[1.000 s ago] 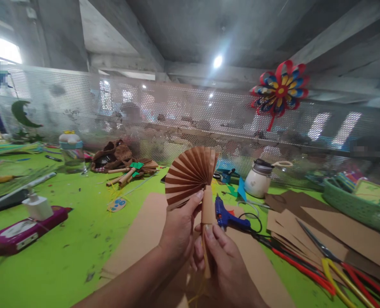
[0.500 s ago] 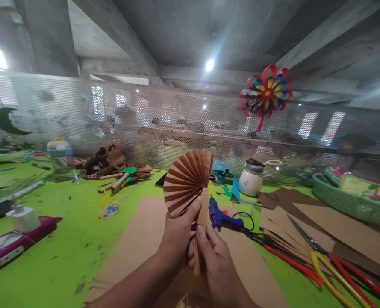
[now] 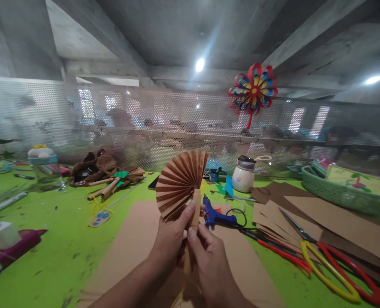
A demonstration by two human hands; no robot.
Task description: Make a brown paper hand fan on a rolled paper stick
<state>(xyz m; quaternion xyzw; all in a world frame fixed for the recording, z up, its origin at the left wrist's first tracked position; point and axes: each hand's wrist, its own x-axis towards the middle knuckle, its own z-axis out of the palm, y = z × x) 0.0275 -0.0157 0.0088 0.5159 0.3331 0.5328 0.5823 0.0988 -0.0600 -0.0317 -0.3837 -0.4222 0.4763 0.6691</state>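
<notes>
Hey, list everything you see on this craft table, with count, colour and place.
fan: one, brown, pleated, held up at centre
roll: one, tan, below the fan
glue gun: one, blue, on the table right of the fan
scissors: count unclear, yellow and red handles, front right
paper sheets: several, brown, under the hands and to the right
jar: one, white with dark lid, behind the glue gun
basket: one, green, far right
pinwheel: one, red, blue and yellow, on the mesh
mesh: one, pale, behind the table
bottle: one, clear, back left
case: one, magenta, left edge
table: one, green
left hand: pinches the fan's base
right hand: grips the roll lower down
</notes>
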